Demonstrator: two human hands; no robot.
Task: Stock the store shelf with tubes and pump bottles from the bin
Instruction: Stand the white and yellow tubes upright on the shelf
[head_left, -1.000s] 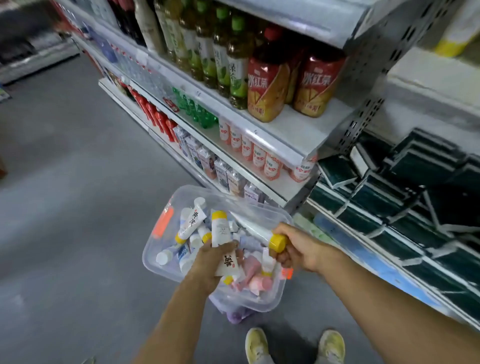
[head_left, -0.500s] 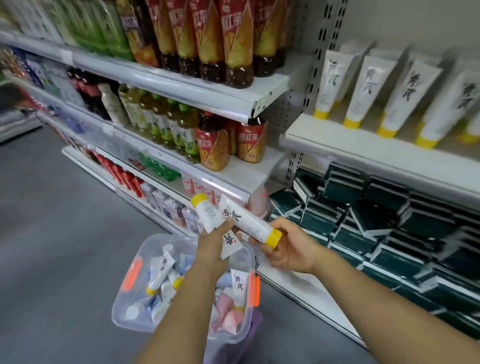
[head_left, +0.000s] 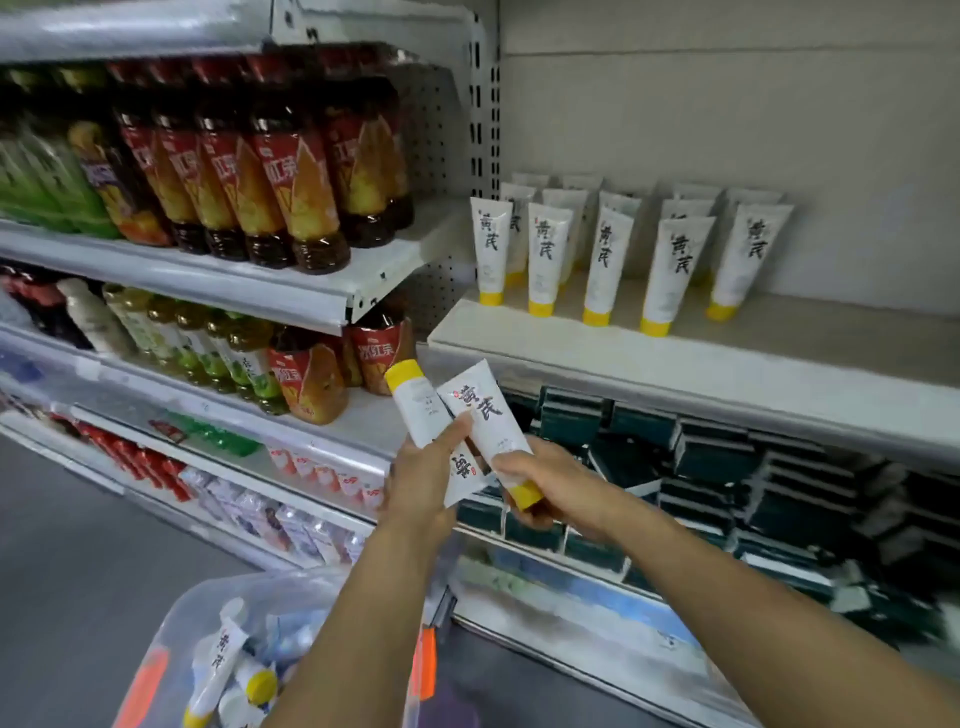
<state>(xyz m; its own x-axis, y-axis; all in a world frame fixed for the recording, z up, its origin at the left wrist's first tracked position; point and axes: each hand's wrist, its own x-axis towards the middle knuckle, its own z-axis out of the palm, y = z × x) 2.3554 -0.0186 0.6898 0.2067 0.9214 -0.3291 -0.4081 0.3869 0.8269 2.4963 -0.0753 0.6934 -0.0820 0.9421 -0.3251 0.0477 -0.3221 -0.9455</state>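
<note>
Left hand (head_left: 418, 480) grips a cap-up tube (head_left: 423, 415); right hand (head_left: 545, 486) clamps a cap-down tube (head_left: 491, 426), the two crossing. Shelved tubes (head_left: 597, 260) stand above, bin (head_left: 176, 623) below.

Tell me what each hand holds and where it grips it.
Left hand grips a white tube around its lower body, cap up. Right hand grips another tube near its yellow cap, cap down.

Two bare forearms enter from the bottom edge, no sleeves in view. Left hand (head_left: 421, 480) and right hand (head_left: 550, 486): no gloves. No rings, watch or bands visible on fingers or wrists. Faint dark mark at left wrist edge, too blurred to identify.
</note>
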